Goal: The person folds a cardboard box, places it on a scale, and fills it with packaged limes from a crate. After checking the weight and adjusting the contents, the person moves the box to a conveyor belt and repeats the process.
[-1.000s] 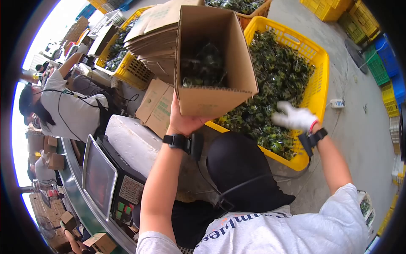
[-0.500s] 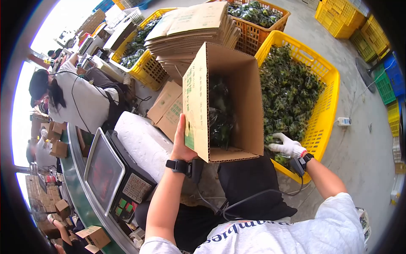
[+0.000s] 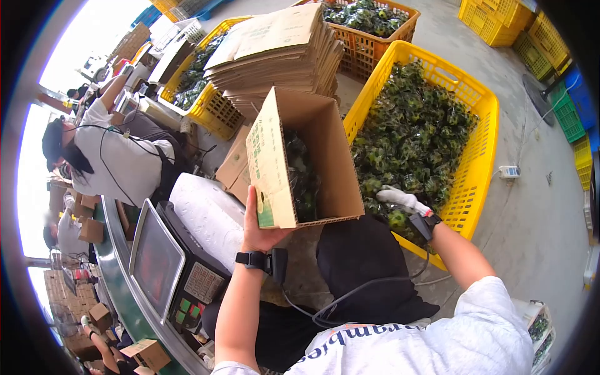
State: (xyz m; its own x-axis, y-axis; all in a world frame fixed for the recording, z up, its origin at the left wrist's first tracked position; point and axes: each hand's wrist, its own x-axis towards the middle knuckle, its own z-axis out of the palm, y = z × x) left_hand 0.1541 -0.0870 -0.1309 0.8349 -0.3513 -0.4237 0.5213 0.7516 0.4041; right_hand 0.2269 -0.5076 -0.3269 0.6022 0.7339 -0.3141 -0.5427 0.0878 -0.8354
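A cardboard carton (image 3: 325, 153) with green print stands tilted above my lap, its open top facing me. Dark green produce in clear plastic wrap (image 3: 301, 181) lies inside it. My left hand (image 3: 265, 232) is closed on the carton's lower left side, thumb up along the printed wall. On the right, a yellow plastic crate (image 3: 486, 162) holds many small plastic-wrapped green pieces (image 3: 415, 125). My right hand (image 3: 403, 199), in a white glove, rests on the pieces in the crate's near end, fingers stretched out to the left. A rounder green piece shows just below it.
A stack of flattened cartons (image 3: 269, 56) stands behind the carton. An orange crate (image 3: 369, 53) and another yellow crate (image 3: 219, 112) hold more produce. At left are a weighing scale (image 3: 181, 269), a white foam block (image 3: 209, 209), a green conveyor (image 3: 119, 265) and a seated co-worker (image 3: 119, 156).
The carton and my left hand have shifted left, and the carton leans more. My right hand has moved left over the produce. The co-worker's arm at the left has risen.
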